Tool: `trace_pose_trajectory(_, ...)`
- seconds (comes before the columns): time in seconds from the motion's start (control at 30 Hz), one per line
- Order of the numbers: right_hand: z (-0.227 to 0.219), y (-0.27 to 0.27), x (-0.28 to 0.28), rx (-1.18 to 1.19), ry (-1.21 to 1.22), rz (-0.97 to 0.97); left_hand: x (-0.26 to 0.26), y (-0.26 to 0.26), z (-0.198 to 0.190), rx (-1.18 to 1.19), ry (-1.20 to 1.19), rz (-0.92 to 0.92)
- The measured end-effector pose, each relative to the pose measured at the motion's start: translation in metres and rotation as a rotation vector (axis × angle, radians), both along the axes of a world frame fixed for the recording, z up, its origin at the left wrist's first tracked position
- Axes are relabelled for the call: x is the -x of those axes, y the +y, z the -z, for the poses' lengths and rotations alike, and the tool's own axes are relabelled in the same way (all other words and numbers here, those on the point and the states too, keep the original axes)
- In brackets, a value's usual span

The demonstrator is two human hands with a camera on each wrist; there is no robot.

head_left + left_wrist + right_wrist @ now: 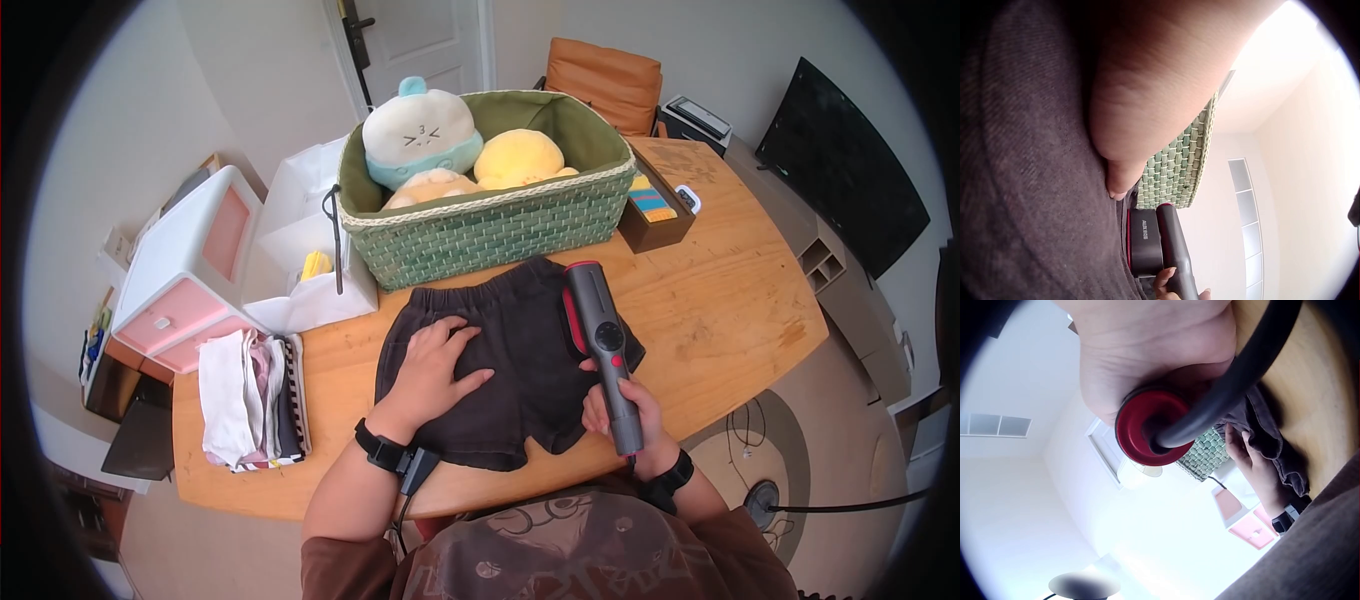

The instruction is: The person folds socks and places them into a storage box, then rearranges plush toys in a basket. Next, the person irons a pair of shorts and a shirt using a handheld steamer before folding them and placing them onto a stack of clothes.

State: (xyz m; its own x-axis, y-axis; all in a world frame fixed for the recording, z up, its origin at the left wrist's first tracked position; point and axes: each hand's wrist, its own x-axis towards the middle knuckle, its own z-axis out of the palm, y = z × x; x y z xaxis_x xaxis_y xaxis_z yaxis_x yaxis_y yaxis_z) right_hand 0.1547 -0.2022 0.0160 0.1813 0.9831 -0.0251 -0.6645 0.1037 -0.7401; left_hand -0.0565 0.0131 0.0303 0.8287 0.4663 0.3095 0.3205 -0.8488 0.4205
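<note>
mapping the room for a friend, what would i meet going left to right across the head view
Clothes pile → left hand → steamer → black screen

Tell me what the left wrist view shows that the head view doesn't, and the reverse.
Only the left wrist view: white lettering on the tool's side and a row of pale panes.

Only the head view: plush toys, folded clothes and an orange chair.

Both: dark shorts, the green basket, the handheld tool, the left hand and the right hand.
</note>
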Motion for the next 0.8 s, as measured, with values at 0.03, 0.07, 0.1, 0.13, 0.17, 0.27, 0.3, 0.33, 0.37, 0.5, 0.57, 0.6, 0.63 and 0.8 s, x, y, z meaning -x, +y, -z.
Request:
trace_pose_trajectory(0.03,0.0004,0.0001,-0.0002,-0.001,0.0,0.0,0.0,-0.0001,-0.0002,0.0,0.001,-0.002)
trace_pose_trajectory(0.07,0.0013,0.0002,-0.0005,-0.002,0.002,-0.002,0.0,0.0,-0.0002,0.0,0.001,-0.003)
trace_pose_trajectory(0.1,0.0019,0.0002,-0.0007,-0.004,0.004,-0.004,0.0,0.0001,-0.0001,-0.001,0.0,-0.001)
trace_pose_trajectory(0.13,0.0019,0.0003,-0.0006,-0.004,0.004,-0.004,-0.0001,0.0003,0.0,-0.002,-0.001,0.001)
trace_pose_trajectory(0.17,0.0018,0.0005,-0.0006,-0.005,0.005,-0.003,-0.0002,0.0006,0.0003,-0.002,-0.001,0.002)
trace_pose_trajectory(0.27,0.0017,0.0006,-0.0003,-0.007,0.006,-0.001,-0.0002,0.001,0.001,-0.01,-0.003,0.007)
trace_pose_trajectory(0.3,0.0017,0.0005,-0.0002,-0.006,0.005,-0.002,-0.0002,0.0008,0.0009,-0.012,-0.003,0.006)
trace_pose_trajectory(0.33,0.0021,0.0004,-0.0002,-0.007,0.004,-0.002,-0.0003,0.0006,0.0007,-0.014,-0.002,0.005)
trace_pose_trajectory(0.37,0.0027,0.0005,-0.0002,-0.007,0.006,-0.001,-0.0002,0.0004,0.0004,-0.014,-0.002,0.005)
trace_pose_trajectory(0.5,0.0033,0.0,-0.0001,-0.009,0.011,-0.002,0.0,0.0003,0.0003,-0.011,-0.007,0.009)
trace_pose_trajectory(0.57,0.0027,0.0003,-0.0001,-0.016,0.007,-0.005,0.0,0.0006,0.0009,-0.012,-0.005,0.009)
trace_pose_trajectory(0.6,0.0022,0.0005,0.0,-0.022,0.003,-0.01,0.0,0.0008,0.0008,-0.016,-0.011,0.011)
trace_pose_trajectory(0.63,0.0014,0.0003,0.0004,-0.022,0.003,-0.008,0.0001,0.0006,0.0009,-0.019,-0.015,0.013)
trace_pose_trajectory(0.8,-0.0011,-0.0007,0.0013,-0.002,-0.067,-0.034,-0.0007,0.0016,0.002,-0.003,-0.003,0.003)
